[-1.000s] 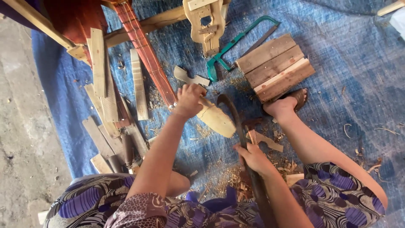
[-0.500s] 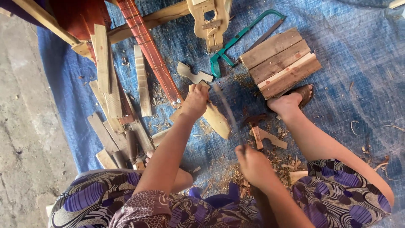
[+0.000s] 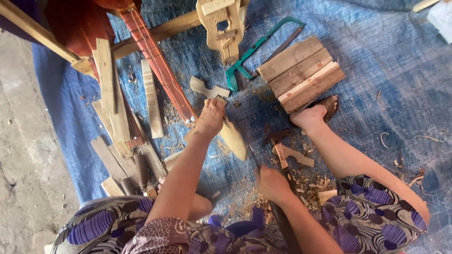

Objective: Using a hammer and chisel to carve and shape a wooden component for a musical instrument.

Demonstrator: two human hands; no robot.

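At the bottom of the frame the person's lap in purple patterned cloth (image 3: 362, 230) is cut off by the lower edge. Just above it, low in the middle, the right hand (image 3: 272, 183) has its fingers closed around the handle of a long dark blade (image 3: 282, 221); the blade runs up toward the wood, but it is blurred and its tip is hard to make out. Beside that hand a hammer (image 3: 278, 146) lies on the blue tarp (image 3: 391, 70), among wood shavings (image 3: 306, 181) and next to a small cut-out wood piece (image 3: 296, 154).

In the centre of the frame the left hand (image 3: 212, 117) presses down on the upper end of a pale wooden block (image 3: 234, 136), its fingers wrapped over the top; the fingertips are hidden behind the hand. The block stands tilted on the tarp, its lower end pointing at the right hand. A bare foot (image 3: 308, 117) rests right of centre, its toes against a dark sandal (image 3: 329, 106) that is mostly hidden.

Farther up, a stack of short boards (image 3: 301, 70) lies upper right of centre, a green hacksaw (image 3: 256, 49) just left of it. A carved wooden frame (image 3: 221, 23) is cut off by the top edge. Loose slats (image 3: 117, 117) lie scattered at the left, beside a red-brown rail (image 3: 157, 61).
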